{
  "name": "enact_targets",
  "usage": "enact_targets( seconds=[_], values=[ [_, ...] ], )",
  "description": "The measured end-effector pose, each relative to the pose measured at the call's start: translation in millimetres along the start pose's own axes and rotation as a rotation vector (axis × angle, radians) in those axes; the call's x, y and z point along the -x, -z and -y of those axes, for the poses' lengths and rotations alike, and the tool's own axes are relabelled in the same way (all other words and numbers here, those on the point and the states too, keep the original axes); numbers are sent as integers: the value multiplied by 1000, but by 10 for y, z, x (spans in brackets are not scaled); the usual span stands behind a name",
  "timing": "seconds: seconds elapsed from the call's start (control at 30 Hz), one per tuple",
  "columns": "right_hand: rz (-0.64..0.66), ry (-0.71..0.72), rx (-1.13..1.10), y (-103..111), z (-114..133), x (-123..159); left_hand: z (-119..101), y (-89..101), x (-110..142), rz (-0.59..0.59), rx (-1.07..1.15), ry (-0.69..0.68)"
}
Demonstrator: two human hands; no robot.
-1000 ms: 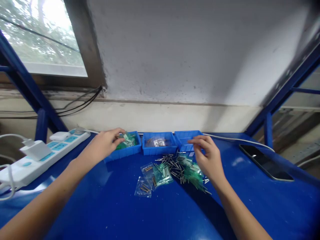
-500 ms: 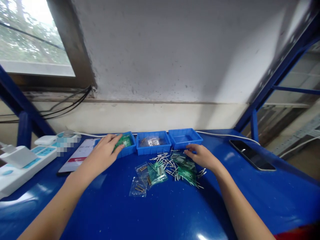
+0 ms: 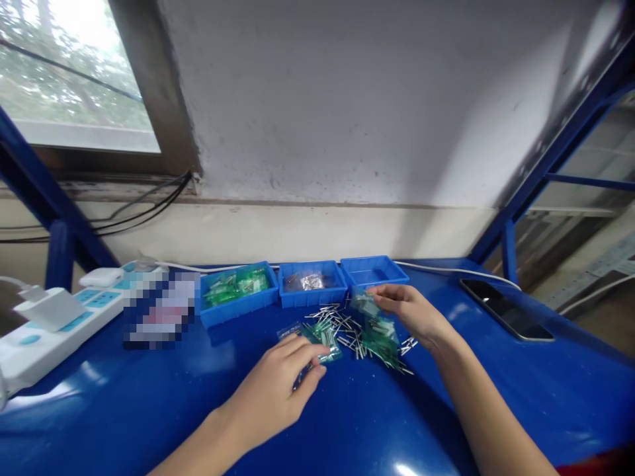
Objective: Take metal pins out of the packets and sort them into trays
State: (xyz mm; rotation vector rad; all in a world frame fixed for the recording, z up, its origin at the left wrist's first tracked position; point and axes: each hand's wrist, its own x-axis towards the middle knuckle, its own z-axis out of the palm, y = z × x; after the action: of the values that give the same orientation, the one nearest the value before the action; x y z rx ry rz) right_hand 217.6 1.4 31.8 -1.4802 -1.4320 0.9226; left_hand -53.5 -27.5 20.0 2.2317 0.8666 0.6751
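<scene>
Three small blue trays stand in a row at the back of the blue table: the left tray (image 3: 233, 309) holds green packets, the middle tray (image 3: 311, 295) a clear packet, the right tray (image 3: 373, 272) looks bare. In front lies a heap of loose metal pins (image 3: 337, 324) and small green and clear bags. My left hand (image 3: 278, 390) reaches down onto a green bag (image 3: 325, 338), fingers closing on its edge. My right hand (image 3: 409, 314) pinches a green-tinted bag (image 3: 370, 305) lifted off the pile (image 3: 381, 340).
A white power strip (image 3: 54, 324) with a plugged charger lies at the left. A blurred-out flat item (image 3: 159, 311) sits beside the left tray. A dark phone (image 3: 506, 316) lies at the right, with a white cable (image 3: 446, 271) along the wall. Blue frame posts (image 3: 506, 251) stand at both sides.
My left hand left the left tray and came down to the bags in the middle. My right hand lifted a bag off the pile.
</scene>
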Motion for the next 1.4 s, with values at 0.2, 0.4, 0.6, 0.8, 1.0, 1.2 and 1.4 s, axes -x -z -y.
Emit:
enact_targets(
  seconds=[0.2,0.4,0.6,0.8,1.0,1.2,1.4],
  values=[
    [150,242,-361,-501,372,-17,62,9,-60,-94,818,394],
    [84,623,-34,-1048,489,147,240,162,-89,-344,1233,477],
    [-33,439,71,-1100,331,329,263,173,-59,-431,791,401],
    [99,-1,-351,-1109,279,264,225,140,-42,-444,466,181],
    [170,21,-413,-1116,275,270,264,71,-15,-394,282,105],
    [-73,312,-100,-1103,265,287,234,76,-38,-320,446,313],
    [7,639,112,-1094,246,338,225,86,-51,-284,1100,510]
  ],
)
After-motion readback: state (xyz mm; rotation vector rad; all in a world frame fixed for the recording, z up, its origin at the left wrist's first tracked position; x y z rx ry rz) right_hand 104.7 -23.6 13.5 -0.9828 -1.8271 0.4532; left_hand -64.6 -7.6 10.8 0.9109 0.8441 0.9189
